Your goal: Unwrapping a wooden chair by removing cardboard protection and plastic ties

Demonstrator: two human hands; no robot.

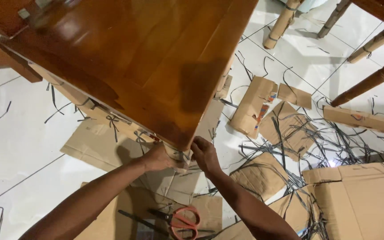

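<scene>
Both hands, left hand (158, 158) and right hand (204, 153), pinch the cardboard wrap (178, 156) at the tabletop (147, 58) corner. Edge (107, 116) looks wrapped and tied already; scissors (181, 221) lie on the floor (18, 138), and this corner seems unfinished.

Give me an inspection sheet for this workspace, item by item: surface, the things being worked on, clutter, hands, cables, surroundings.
Surface: white tiled floor, partly covered by flat cardboard sheets.
Job's things: glossy brown wooden table; its near corner carries a cardboard wrap tied with dark strap.
Clutter: red-handled scissors on cardboard below the hands; loose black strap offcuts and cardboard scraps scattered at right.
Grippers: left hand and right hand both pressed on the corner wrap.
Cables: nothing seen.
Surroundings: cardboard-wrapped furniture legs and a bare dark leg at upper right; a large cardboard box at lower right.
</scene>
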